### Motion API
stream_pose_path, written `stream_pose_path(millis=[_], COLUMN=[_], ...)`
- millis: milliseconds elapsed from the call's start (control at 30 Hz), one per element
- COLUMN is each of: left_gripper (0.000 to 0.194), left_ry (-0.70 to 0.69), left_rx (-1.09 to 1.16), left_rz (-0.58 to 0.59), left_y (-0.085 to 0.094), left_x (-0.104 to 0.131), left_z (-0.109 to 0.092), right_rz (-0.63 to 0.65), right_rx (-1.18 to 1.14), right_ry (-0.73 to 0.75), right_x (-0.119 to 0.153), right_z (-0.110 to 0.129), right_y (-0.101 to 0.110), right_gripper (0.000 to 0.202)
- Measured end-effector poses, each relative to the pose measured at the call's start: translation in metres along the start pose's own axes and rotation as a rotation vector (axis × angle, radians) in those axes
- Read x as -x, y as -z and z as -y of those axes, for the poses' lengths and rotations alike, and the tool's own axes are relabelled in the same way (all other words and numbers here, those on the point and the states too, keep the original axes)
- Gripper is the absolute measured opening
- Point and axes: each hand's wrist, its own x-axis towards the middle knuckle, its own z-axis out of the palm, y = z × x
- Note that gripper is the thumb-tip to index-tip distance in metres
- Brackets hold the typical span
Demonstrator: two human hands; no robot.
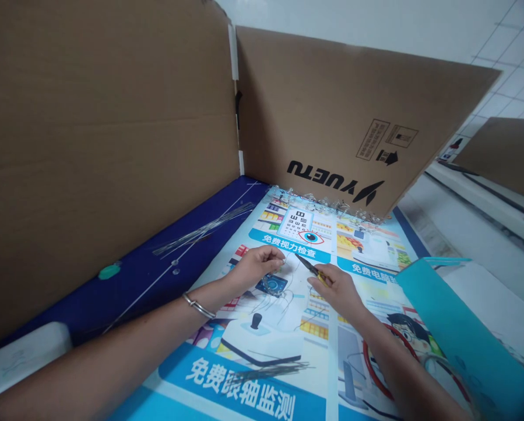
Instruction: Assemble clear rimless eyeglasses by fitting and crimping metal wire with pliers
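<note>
Your left hand (262, 263) is pinched narrow on a thin wire (283, 261), above the middle of the poster (332, 351). Your right hand (338, 286) is closed round the yellow handles of the pliers (308, 264), whose tip points toward your left fingers, just apart from them; you can't tell whether the jaws are fully shut. Loose wire loops hang or lie below your left hand. Nearer you lies a wire bundle (268, 372); another sits on the blue strip (157, 292) to your left, near clear beads (175, 267) and a green lump (109, 271). Cardboard (104, 128) walls your left and far sides, small wire pieces (332, 206) line the far foot, and a teal folder (459, 327) flanks your right forearm.
</note>
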Motion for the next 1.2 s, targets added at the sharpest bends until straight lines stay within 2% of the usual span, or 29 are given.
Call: stream_pose_path(millis=[233,533,733,933,1067,1200], left_gripper=[0.025,0.024,0.027,0.025,0.023,0.019], left_ry=[0.047,0.052,0.097,0.124,0.105,0.087], left_rx=[-0.074,-0.083,-0.052,-0.031,-0.014,-0.020], left_rz=[0.014,0.053,0.071,0.053,0.045,0.026], left_y=[0.001,0.000,-0.002,-0.003,-0.004,-0.004], left_x=[0.001,0.004,0.006,0.006,0.006,0.007], left_z=[-0.003,-0.008,-0.015,-0.013,-0.012,-0.012], right_rz=[-0.035,-0.020,-0.018,-0.046,-0.153,-0.291], right_rx=[-0.061,-0.122,-0.109,-0.047,-0.013,0.057], right_ry=[-0.019,-0.033,-0.028,-0.020,0.039,0.177], right_x=[0.000,0.000,0.000,0.001,0.002,0.003], right_z=[-0.002,-0.002,-0.003,-0.004,-0.003,-0.002], right_y=[-0.002,-0.002,-0.004,-0.005,-0.005,-0.007], right_gripper=[0.034,0.031,0.031,0.034,0.034,0.031])
